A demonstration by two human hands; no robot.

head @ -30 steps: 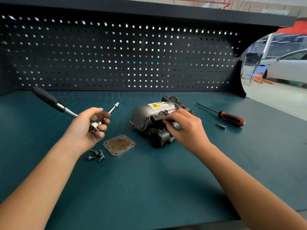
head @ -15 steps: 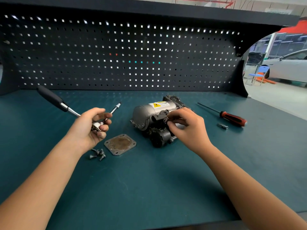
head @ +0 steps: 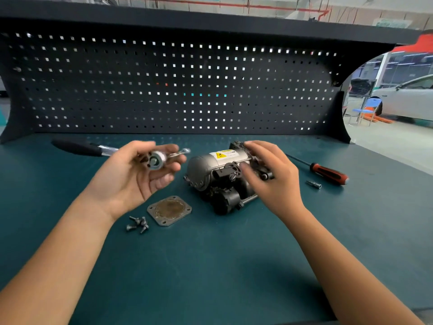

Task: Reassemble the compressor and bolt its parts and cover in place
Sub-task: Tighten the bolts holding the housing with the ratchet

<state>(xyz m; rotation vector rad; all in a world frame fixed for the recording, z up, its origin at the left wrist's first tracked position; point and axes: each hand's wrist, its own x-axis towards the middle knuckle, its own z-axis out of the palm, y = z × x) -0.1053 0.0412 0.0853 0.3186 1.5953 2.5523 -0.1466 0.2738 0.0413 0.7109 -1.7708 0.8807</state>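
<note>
Left of compressor (head: 210, 166), ratchet (head: 156, 160) in left hand (head: 127, 181)

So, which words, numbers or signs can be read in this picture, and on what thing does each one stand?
No quotable word reads clearly.
White label on the compressor: a yellow warning triangle; its print is too small to read.
Green sign on the far wall: blurred, unreadable.

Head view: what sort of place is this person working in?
Most likely a car repair workshop: a teal workbench backed by a black pegboard, a compressor and a screwdriver lying on it, a ratchet in the left hand, and a white car parked beyond on the right.
</note>
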